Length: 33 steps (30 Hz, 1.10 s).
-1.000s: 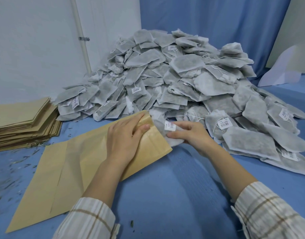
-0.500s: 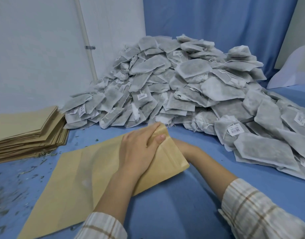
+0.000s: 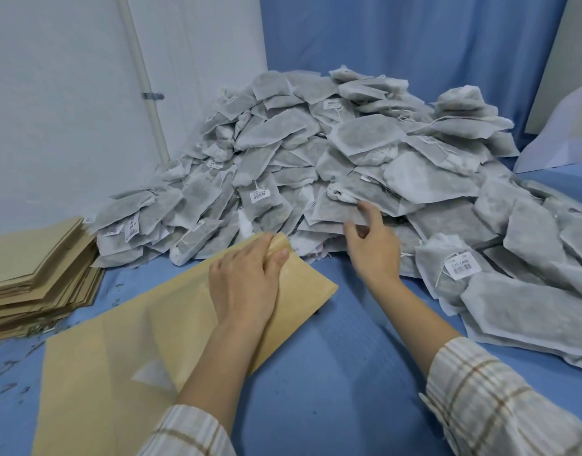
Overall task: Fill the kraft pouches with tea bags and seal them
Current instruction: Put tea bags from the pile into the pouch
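Two hands were at work on the blue bench. My left hand (image 3: 246, 284) lay on the kraft pouch (image 3: 144, 350), fingers and thumb pinching its mouth at the far corner, where the top ply was lifted a little. The pouch lay flat and slantwise from the near left part of the bench toward the foot of the heap of tea bags (image 3: 332, 166), which filled the far middle and right of the bench. A pale patch showed through the paper low down, perhaps a bag already inside; I could not tell for sure.

My right hand (image 3: 373, 248) was up at the foot of the heap, fingers loosely spread and half curled, thumb and forefinger touching the edge of one flat tea bag (image 3: 335, 212) without yet closing on it. That bag sat under several others, so I judged a pull from there might drag neighbours down, or their strings and labels might tangle and bring two along. A sharp tug at its soft edge might also tear it. If my left pinch slackened, the mouth would fall shut and the next bag would catch on the lip.

Spare pouches (image 3: 36, 274) sat stacked at the left edge, well apart from my hands. Loose crumbs of leaf lay scattered near them.
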### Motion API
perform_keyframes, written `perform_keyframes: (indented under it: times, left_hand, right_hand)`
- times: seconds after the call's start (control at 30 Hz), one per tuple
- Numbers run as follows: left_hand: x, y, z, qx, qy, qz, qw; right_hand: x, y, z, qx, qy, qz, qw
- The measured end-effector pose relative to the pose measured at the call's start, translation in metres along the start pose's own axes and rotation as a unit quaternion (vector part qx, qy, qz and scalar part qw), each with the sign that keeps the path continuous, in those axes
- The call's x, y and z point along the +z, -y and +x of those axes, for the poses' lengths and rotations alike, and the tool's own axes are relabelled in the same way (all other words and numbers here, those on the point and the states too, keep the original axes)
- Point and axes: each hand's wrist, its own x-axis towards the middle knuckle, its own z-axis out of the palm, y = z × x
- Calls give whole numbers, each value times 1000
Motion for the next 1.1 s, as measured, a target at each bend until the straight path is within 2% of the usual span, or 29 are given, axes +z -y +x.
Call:
perform_keyframes:
  times: [0.13,0.2,0.27,0.33,0.37,0.5,0.63,0.77,0.83,0.9,0.97,1.03,1.1]
  left_hand:
    - [4,1,2,-8,7,-5,1000]
    - [3,1,2,-9,7,-10,1000]
    - [2,2,3,-12,10,-15,1000]
    - [1,3,2,-14,17,-22,1000]
    - [0,4,2,-14,20,-27,999]
    - [-10,5,3,-17,8,-94,995]
    - [-20,6,9,-17,-10,-158,987]
    - [-20,5,7,5,13,-189,982]
    - [-20,4,5,14,18,-208,978]
    - [-21,2,5,22,14,-225,974]
    - [-22,0,5,34,4,-230,973]
    - [-22,-2,5,45,-3,-230,972]
    - [-21,-3,5,53,5,-234,971]
  right_hand:
    - [4,-1,7,-30,-49,18,998]
    - [-1,-3,6,-99,-75,-34,992]
    - [-6,-4,1,-210,-91,-96,969]
    - [-10,-2,-4,-281,-75,-105,951]
    - [-12,2,-4,-277,-58,-78,956]
    - [-20,15,-2,-163,-33,45,985]
    - [-21,24,-4,-63,15,171,983]
    - [-19,33,-1,16,-28,170,985]
    - [-17,35,-3,57,-19,177,982]
    - [-12,35,-10,68,8,145,987]
    - [-7,36,-19,36,59,103,992]
    - [-4,40,-27,-32,169,66,983]
    - [-8,46,-33,-66,319,62,943]
